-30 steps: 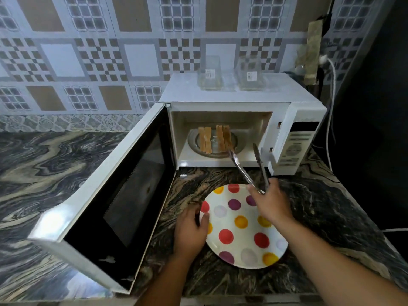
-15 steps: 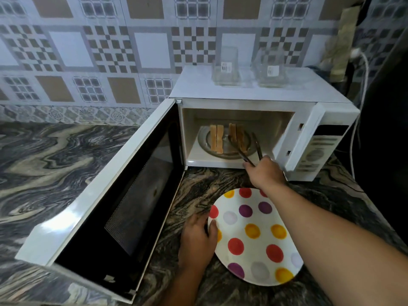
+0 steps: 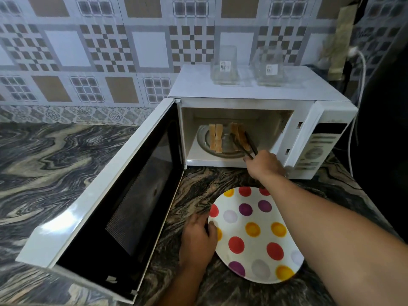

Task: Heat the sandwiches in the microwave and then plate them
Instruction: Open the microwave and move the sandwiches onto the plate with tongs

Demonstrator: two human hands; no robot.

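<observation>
Two sandwiches stand on edge on the turntable inside the white microwave (image 3: 242, 102). The left sandwich (image 3: 215, 138) is free. The right sandwich (image 3: 238, 134) sits between the jaws of metal tongs (image 3: 245, 145), one jaw on each side. My right hand (image 3: 265, 165) grips the tongs at the microwave's mouth. My left hand (image 3: 197, 241) rests on the counter with its fingers on the left rim of a white plate with coloured dots (image 3: 254, 237), which holds no food.
The microwave door (image 3: 114, 195) hangs wide open to the left, over the marbled counter (image 3: 55, 162). Two clear glass containers (image 3: 224, 65) stand on top of the microwave. A white cable (image 3: 362, 89) runs down the right side by a dark wall.
My right hand has pushed the tongs forward from above the plate into the microwave, and their jaws now straddle the right sandwich. My left hand has stayed at the plate's rim.
</observation>
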